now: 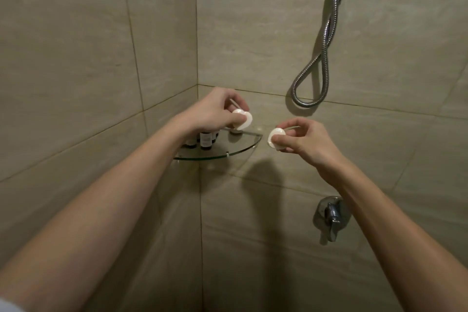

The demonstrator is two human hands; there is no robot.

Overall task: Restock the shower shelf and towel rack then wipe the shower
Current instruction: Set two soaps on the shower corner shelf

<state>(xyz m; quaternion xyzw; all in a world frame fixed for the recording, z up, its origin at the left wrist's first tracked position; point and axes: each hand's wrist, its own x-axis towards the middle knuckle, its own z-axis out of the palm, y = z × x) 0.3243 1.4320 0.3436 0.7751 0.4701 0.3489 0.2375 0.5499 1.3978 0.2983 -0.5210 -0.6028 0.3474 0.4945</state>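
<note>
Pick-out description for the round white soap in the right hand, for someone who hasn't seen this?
Find the glass corner shelf where the two tiled walls meet. Just right of its edge, off the shelf, the right hand pinches a round white soap. The lookalike soap in the left hand hangs over the shelf itself.

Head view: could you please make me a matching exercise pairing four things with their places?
1. left soap, in the left hand
2. right soap, in the right hand
3. dark bottles
4. shower hose

a. hangs looped on the wall
b. stand on the glass shelf
c. held above the shelf
d. held off the shelf's right edge

Pairs: 1-c, 2-d, 3-b, 4-a
</note>
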